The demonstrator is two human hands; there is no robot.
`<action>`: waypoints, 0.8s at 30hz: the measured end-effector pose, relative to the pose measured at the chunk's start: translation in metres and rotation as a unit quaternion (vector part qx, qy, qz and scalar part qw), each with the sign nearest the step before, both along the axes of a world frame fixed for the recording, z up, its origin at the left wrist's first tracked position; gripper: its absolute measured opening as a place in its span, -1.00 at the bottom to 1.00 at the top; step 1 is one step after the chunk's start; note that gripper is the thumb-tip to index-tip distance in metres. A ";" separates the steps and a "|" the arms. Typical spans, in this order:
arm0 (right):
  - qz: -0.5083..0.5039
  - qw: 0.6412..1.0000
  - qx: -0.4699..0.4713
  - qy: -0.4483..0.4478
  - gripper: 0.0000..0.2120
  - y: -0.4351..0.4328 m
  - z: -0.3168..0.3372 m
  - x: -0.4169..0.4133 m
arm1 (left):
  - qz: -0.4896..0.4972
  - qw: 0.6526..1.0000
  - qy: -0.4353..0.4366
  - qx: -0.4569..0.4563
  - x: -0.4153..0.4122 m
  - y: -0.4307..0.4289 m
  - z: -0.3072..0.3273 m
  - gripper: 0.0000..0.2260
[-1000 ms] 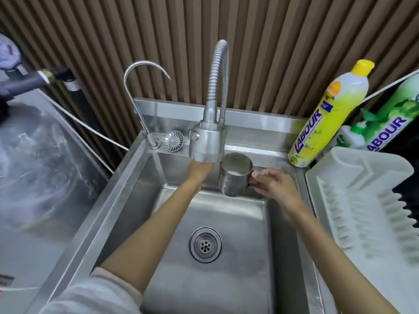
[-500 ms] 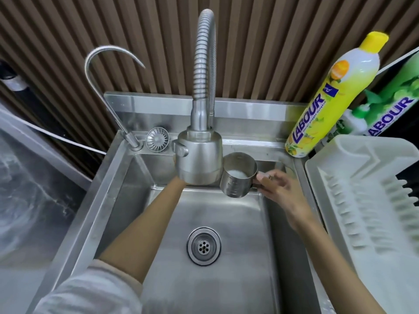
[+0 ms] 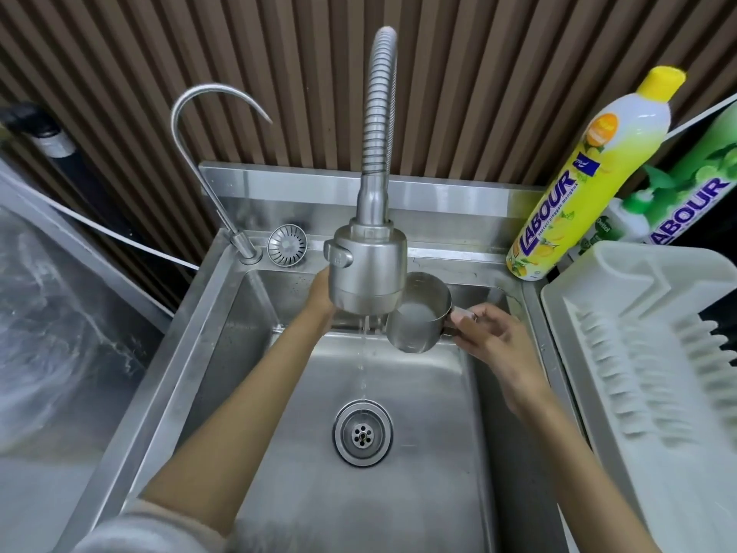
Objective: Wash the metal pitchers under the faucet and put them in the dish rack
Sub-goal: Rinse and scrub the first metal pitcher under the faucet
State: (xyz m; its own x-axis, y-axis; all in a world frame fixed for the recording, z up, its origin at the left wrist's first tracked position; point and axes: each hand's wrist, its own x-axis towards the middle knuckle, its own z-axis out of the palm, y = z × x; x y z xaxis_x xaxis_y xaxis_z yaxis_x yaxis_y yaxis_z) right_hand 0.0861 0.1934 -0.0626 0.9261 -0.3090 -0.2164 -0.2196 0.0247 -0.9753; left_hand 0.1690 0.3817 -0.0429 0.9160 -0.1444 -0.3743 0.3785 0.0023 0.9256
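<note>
A small metal pitcher point(image 3: 418, 317) with whitish liquid inside hangs upright over the sink point(image 3: 418, 453), just right of the faucet head point(image 3: 367, 269). My right hand point(image 3: 494, 337) pinches its handle. A thin stream of water falls from the faucet head toward the drain point(image 3: 363, 433), left of the pitcher. My left hand point(image 3: 319, 293) reaches behind the faucet head and is mostly hidden by it, so its grip does not show. The white dish rack point(image 3: 654, 353) stands to the right of the sink with nothing in it.
A thin gooseneck tap point(image 3: 207, 153) and a round strainer point(image 3: 287, 245) sit on the sink's back ledge at left. A yellow detergent bottle point(image 3: 578, 185) and a green one point(image 3: 694, 193) stand behind the rack. A steel counter point(image 3: 52, 313) lies left.
Water now runs from the faucet head; none ran before. The pitcher has stayed by the faucet head in my right hand. The camera view has shifted a little.
</note>
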 end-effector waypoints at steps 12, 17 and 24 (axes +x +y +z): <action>0.079 0.994 0.077 -0.021 -0.88 0.054 0.020 -0.026 | -0.044 0.950 -0.262 0.164 -0.083 0.031 0.005 -0.33; 0.083 0.996 -0.005 0.045 -0.86 0.050 0.048 -0.033 | 0.060 0.932 -0.244 0.260 -0.108 0.015 0.007 -0.44; 0.036 0.925 -0.371 -0.070 -0.90 0.056 0.072 -0.039 | -0.006 0.986 -0.160 -0.041 -0.098 -0.003 -0.004 -0.52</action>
